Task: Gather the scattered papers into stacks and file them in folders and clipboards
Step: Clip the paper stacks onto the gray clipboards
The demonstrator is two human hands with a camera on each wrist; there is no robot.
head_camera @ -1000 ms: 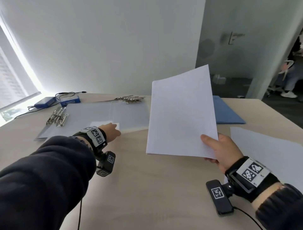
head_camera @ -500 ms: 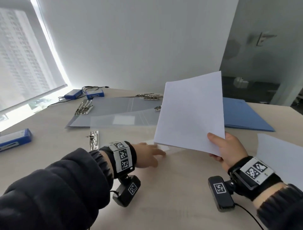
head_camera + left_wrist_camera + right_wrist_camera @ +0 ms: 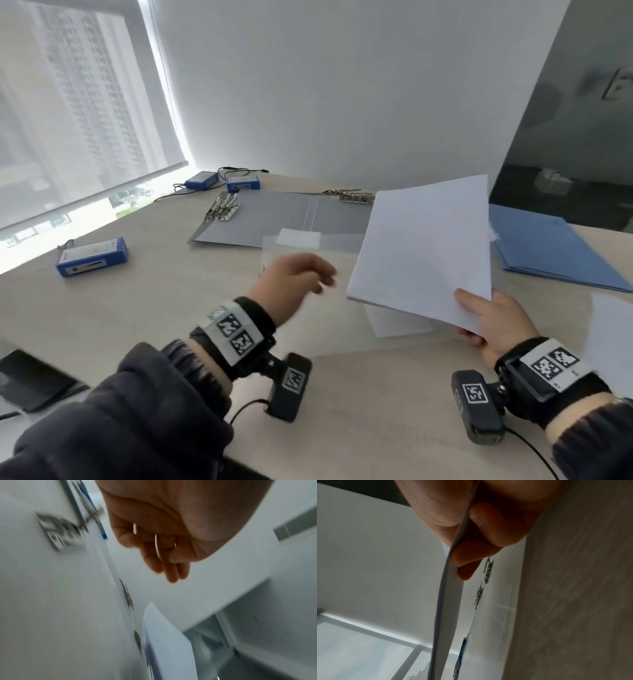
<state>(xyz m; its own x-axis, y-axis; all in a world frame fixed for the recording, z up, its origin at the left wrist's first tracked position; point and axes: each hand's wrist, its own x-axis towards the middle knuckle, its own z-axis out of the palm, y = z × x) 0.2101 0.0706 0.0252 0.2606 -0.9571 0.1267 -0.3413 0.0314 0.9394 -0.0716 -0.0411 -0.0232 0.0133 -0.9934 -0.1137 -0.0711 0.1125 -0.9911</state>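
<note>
**Right hand holds paper stack above desk, left hand free**

Right hand [image 3: 493, 322] pinches the stack of white papers [image 3: 424, 250] at its near right corner: thumb on top, fingers [image 3: 481, 545] curled under. The stack is off the table [image 3: 171, 325], tilted up, far edge raised toward the wall. Its left edge hangs over a clear plastic sleeve [image 3: 308, 246] lying flat.

Left hand [image 3: 294, 277] is above the table just left of the stack, fingers loosely bent, holding nothing. It's motion-blurred; contact with the sleeve can't be told.

Edges and room:
- Open grey folder [image 3: 281, 219] lies flat behind the sleeve, metal clips [image 3: 222, 207] at its left edge, more clips [image 3: 352, 198] at its far edge.
- Blue folder [image 3: 548, 246] is right of the stack, closed and flat.
- A loose white sheet [image 3: 613, 335] sits at the right frame edge, near the right wrist.
- Bare tabletop runs between the hands and the near edge.
- A blue box [image 3: 91, 257] is well left; two more blue boxes [image 3: 222, 181] with a cable sit by the window.

Writing: the label on the near blue box is too small to read. The sleeve's white label patch shows no legible text.
</note>
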